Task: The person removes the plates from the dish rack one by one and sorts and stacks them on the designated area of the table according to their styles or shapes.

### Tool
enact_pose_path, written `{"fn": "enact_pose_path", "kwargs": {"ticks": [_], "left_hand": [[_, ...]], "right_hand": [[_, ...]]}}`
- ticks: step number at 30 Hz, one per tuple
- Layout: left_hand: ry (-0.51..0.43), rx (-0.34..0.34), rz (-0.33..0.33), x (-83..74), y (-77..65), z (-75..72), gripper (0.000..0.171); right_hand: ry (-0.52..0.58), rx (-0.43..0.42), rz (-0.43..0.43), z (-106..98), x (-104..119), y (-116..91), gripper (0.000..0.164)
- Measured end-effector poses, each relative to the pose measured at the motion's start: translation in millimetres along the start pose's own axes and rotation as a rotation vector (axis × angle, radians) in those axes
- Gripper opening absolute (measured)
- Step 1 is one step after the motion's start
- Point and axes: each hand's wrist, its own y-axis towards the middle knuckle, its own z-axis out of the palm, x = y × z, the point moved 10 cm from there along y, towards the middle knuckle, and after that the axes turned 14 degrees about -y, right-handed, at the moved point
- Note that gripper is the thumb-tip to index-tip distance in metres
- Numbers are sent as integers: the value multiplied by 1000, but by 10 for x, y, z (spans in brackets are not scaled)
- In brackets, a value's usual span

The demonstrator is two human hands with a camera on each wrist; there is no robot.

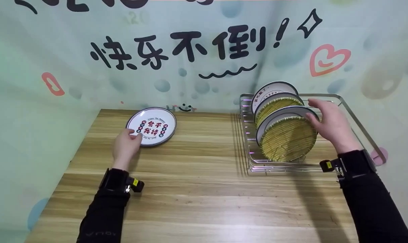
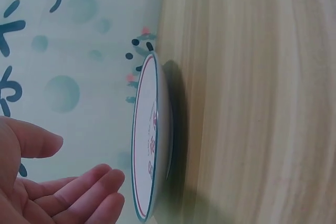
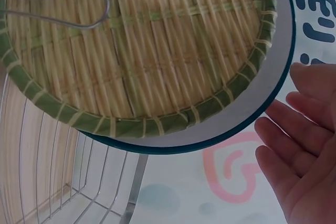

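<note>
Hovering, grip released, the left hand (image 1: 126,146) is beside the desk's (image 1: 197,192) left plate (image 1: 153,127); the right hand (image 1: 332,124), also released, is beside the near basket (image 1: 288,140) in the rack (image 1: 359,126).

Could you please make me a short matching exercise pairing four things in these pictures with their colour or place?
Things:
1. flat-lying plate
2. front woven tray
3. wire rack
4. left hand

Descriptions:
A. straw-coloured, with a green rim
B. close to the rim of the flat-lying plate
C. white, with red characters in the middle
D. silver-coloured metal

Right pairs: 1-C, 2-A, 3-D, 4-B
</note>
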Motion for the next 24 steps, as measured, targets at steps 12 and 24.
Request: {"fn": "enact_pose_path", "kwargs": {"ticks": [12,24], "left_hand": [[29,32,59,-49,-64,181,54],[28,63,91,-99,-131,362,55]], "right_hand": [[-12,37,-12,82,-15,59,30],[-30,29,1,126,-81,111,11]]}}
